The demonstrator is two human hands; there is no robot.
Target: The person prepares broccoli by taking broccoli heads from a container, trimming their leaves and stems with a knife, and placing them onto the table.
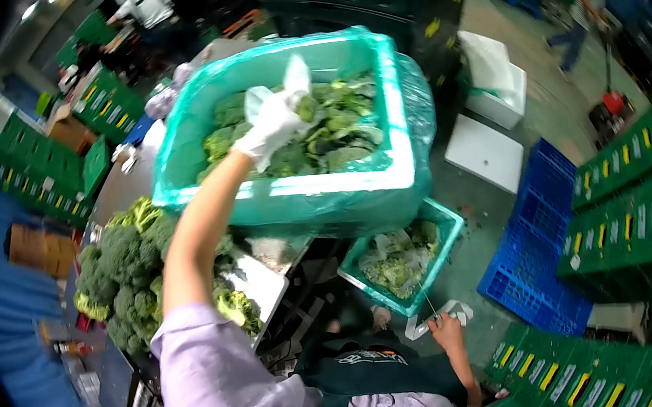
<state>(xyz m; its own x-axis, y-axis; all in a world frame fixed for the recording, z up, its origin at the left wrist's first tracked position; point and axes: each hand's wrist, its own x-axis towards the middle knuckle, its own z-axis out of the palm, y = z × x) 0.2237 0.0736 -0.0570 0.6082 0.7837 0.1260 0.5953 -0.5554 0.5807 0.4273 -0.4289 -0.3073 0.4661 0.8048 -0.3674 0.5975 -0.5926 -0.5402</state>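
Observation:
My left hand (pixel 273 125), in a loose white glove, reaches into a white foam box (pixel 347 178) lined with green plastic film. Its fingers close around a green broccoli piece (pixel 305 108), partly hidden by the glove. More broccoli (pixel 346 137) lies around the hand inside the box. Low on the right, my bare right hand (pixel 446 332) is closed around the handle of what looks like a thin-bladed knife (pixel 431 305), its tip pointing up toward a smaller green-lined crate (pixel 452 241) with broccoli bits in it. A white strap (pixel 460 310) shows beside this hand.
Broccoli heads (pixel 125 262) are piled on the table at left. A white foam lid (pixel 485 153), open foam box (pixel 518 93) and blue pallet (pixel 531 236) stand right. Green crates (pixel 632 209) are stacked farther right. A person (pixel 589 9) walks in the background.

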